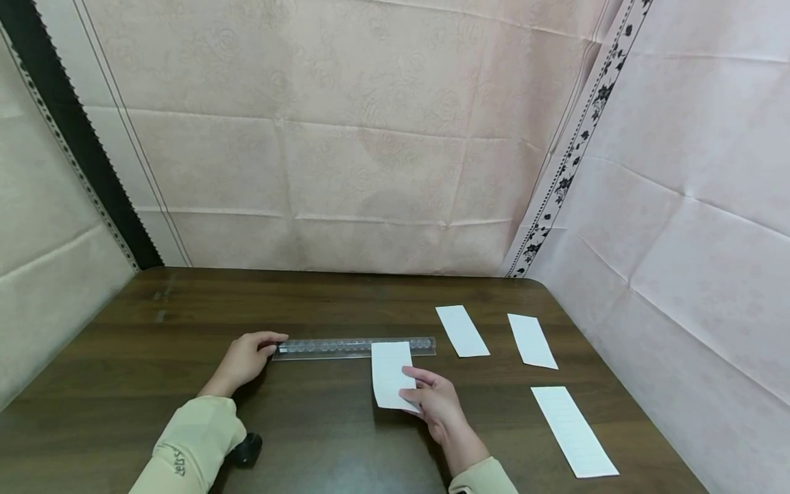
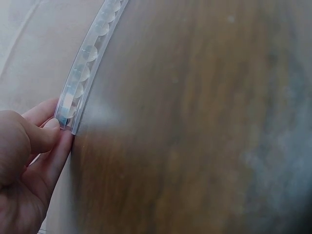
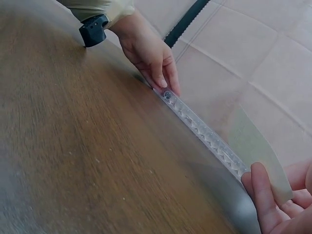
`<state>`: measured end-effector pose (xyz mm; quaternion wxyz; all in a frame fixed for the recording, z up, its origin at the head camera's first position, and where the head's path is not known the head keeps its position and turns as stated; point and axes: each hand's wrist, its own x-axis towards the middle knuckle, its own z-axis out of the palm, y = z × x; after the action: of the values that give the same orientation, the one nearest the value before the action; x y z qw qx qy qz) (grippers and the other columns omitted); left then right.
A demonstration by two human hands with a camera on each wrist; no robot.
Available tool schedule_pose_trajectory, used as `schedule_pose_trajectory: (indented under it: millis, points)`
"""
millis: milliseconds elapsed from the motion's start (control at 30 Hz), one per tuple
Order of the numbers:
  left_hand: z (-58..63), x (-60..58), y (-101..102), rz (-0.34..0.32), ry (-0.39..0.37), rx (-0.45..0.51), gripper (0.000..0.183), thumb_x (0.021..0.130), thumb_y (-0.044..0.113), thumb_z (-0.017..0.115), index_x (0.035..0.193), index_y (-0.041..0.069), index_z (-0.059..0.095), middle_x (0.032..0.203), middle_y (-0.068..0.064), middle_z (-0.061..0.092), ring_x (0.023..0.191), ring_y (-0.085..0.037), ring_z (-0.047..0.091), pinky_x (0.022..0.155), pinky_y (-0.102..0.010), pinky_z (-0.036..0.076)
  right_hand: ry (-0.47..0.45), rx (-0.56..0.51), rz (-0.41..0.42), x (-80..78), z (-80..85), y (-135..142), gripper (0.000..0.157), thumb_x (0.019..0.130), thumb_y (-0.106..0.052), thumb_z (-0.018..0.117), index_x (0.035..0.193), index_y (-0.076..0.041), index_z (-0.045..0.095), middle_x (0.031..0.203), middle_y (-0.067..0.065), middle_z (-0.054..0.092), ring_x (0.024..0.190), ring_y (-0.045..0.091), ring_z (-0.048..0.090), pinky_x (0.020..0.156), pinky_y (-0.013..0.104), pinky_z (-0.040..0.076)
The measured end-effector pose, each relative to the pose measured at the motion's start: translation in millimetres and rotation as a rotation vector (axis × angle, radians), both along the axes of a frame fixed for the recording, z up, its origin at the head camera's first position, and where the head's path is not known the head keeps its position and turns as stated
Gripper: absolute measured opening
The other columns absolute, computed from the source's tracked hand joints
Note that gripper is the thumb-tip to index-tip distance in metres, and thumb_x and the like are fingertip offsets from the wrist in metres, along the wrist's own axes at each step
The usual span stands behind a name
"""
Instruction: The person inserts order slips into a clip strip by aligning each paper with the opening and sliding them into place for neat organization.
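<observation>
The person's left hand (image 1: pixel 243 359) is pinching the near end of a clear strip (image 1: pixel 333 350) between thumb and fingers, and the strip is reaching away to its right, running roughly parallel with the far edge of the brown surface (image 1: pixel 315 439). The right hand (image 1: pixel 437 405) is gripping a white card (image 1: pixel 389 377) by its right edge, holding it tilted above the surface; in the head view the card's upper end is overlapping the strip, whose far end is extending past the card, beyond the right hand. Between the two hands, on the person's side of the strip, a wide stretch of wood is showing, and another is spreading from the left hand to the surface's left edge. Room is narrowing on the other side: a first slip (image 1: pixel 463 331) and a second slip (image 1: pixel 533 342) are lying beyond and to the right of the right hand, the first just beside the strip's end, while a longer slip (image 1: pixel 575 431) is lying directly to that hand's right, between it and the surface's right edge. Pale cloth (image 1: pixel 370 171) is hanging along the far edge, beyond both hands.
</observation>
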<state>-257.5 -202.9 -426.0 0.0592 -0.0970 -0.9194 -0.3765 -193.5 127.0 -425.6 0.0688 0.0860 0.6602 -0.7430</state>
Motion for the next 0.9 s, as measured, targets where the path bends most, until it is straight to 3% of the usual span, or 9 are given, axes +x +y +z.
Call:
schedule_pose_trajectory:
  millis: [900]
  points:
    - [-1.3,-0.5,0.3,-0.002,-0.005,-0.002,0.027,0.092,-0.003,0.052,0.115,0.002,0.065,0.12,-0.022,0.058,0.114,-0.041,0.049,0.09,-0.056,0.04,-0.025,0.0,-0.007,1.3,-0.1,-13.5,0.041,0.077,0.013,0.064,0.118,0.007,0.059,0.111,0.019,0.061,0.079,0.016,0.063,0.068,0.029,0.053]
